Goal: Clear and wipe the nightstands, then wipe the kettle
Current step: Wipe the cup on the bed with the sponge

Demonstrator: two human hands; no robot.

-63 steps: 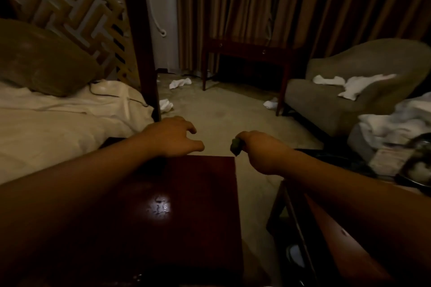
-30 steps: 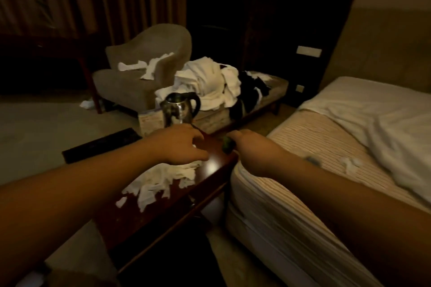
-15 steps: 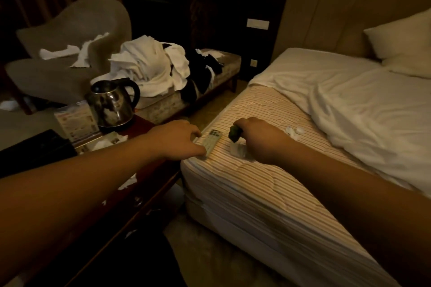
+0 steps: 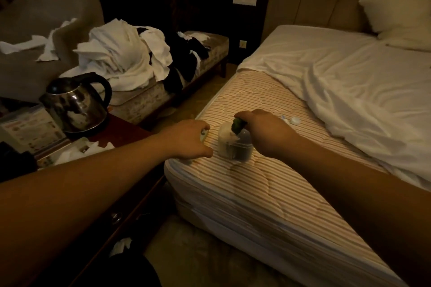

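Note:
My right hand (image 4: 268,134) grips a small dark green object (image 4: 237,124) in its fist, just above a clear plastic container (image 4: 234,147) that stands on the striped bare mattress (image 4: 256,193). My left hand (image 4: 189,138) hovers at the mattress corner with its fingers loosely curled and covers most of a small card (image 4: 203,134). A steel kettle (image 4: 77,102) with a black handle stands on the dark wooden nightstand (image 4: 130,134) to the left. Crumpled white tissues (image 4: 81,150) lie on the nightstand in front of the kettle.
A printed leaflet stand (image 4: 30,130) sits left of the kettle. Behind it, a bench (image 4: 210,51) carries a heap of white towels (image 4: 123,58) and dark clothes. An armchair (image 4: 35,18) holds more tissues. A white duvet (image 4: 361,81) and a pillow (image 4: 401,7) cover the bed's far part. A tissue (image 4: 120,246) lies on the floor.
My view has swung right from the first nightstand to the second nightstand and the bed. Both hands now reach over the mattress corner, the right one above the clear container.

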